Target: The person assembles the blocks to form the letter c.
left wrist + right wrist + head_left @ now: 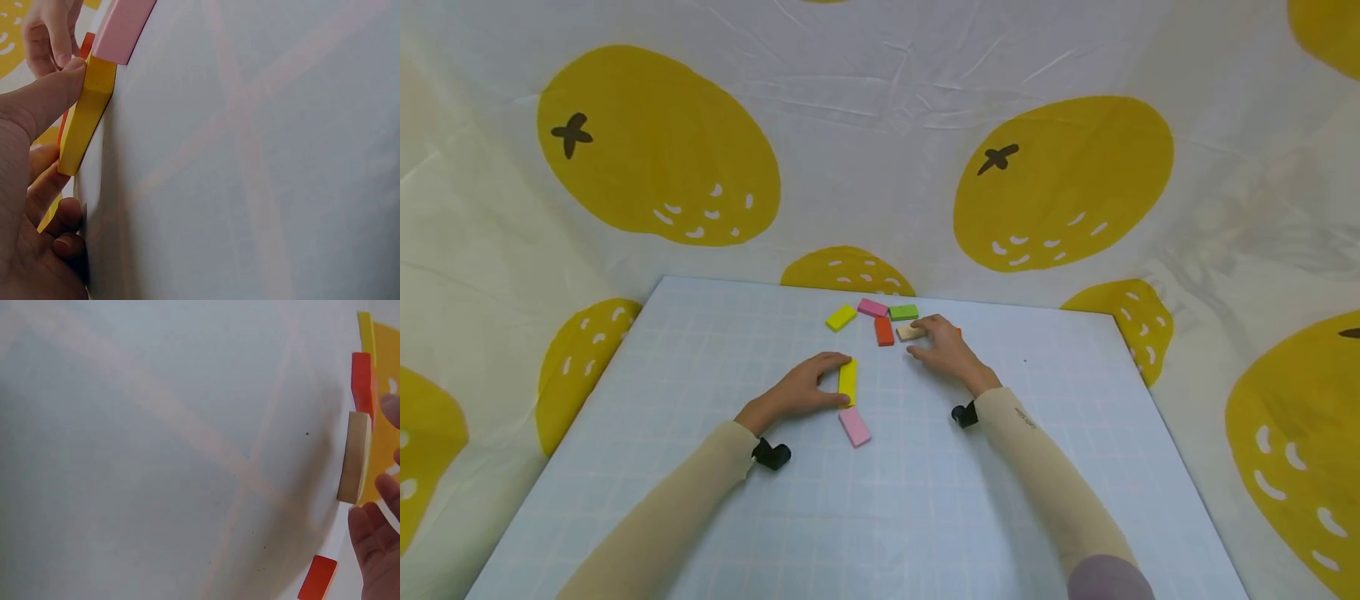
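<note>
My left hand [801,387] pinches a yellow block [847,383] by its two ends, thumb at the near end and fingertips at the far one. A light pink block [854,427] lies just beyond that near end, close to the thumb. Farther off, my right hand [947,350] reaches over a plain wooden block [910,332] with its thumb and fingers spread apart. In the right wrist view, the fingertips [357,515] are by one end of the wooden block [354,457], while the thumb stands away from it.
Left of the wooden block lies a red block [884,332]. Behind are a green block [903,312], a darker pink block [872,307] and another yellow block [841,317]. A second red block [317,577] is partly hidden by the right hand in the head view. Patterned cloth [865,167] hangs behind the table [925,517].
</note>
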The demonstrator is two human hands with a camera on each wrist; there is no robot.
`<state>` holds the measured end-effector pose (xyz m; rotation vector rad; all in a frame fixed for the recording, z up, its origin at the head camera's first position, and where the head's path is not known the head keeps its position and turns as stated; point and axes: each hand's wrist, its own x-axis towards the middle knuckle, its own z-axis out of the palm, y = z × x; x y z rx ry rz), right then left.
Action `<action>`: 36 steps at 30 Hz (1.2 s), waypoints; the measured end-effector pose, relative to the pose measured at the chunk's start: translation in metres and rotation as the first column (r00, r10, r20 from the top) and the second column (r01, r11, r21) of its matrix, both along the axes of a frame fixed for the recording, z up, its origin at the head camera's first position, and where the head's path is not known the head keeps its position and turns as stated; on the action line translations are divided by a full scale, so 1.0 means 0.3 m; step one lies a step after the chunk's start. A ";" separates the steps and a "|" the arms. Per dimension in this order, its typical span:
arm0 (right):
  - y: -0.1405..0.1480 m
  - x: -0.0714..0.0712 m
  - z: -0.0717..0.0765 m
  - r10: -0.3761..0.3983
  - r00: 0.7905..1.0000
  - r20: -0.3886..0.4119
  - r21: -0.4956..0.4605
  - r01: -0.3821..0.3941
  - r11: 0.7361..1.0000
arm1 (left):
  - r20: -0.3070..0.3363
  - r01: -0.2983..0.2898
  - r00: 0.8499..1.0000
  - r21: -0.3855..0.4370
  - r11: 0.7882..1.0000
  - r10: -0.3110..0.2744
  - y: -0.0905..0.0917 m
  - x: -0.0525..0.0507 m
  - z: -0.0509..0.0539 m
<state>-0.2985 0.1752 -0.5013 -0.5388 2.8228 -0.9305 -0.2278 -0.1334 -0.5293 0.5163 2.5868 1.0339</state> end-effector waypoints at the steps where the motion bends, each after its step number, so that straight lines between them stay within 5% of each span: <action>1: -0.001 -0.002 0.000 -0.005 1.000 -0.001 -0.006 0.005 1.000 | -0.001 0.002 1.000 0.000 1.000 -0.002 0.000 0.000 0.000; 16: -0.012 -0.021 -0.013 -0.011 1.000 0.017 -0.046 0.011 0.999 | 0.003 0.009 1.000 0.019 1.000 -0.009 -0.005 -0.004 -0.002; 36: -0.028 0.012 -0.045 -0.013 0.999 0.051 -0.073 0.017 0.997 | 0.025 0.003 1.000 0.018 1.000 -0.003 -0.005 -0.003 0.004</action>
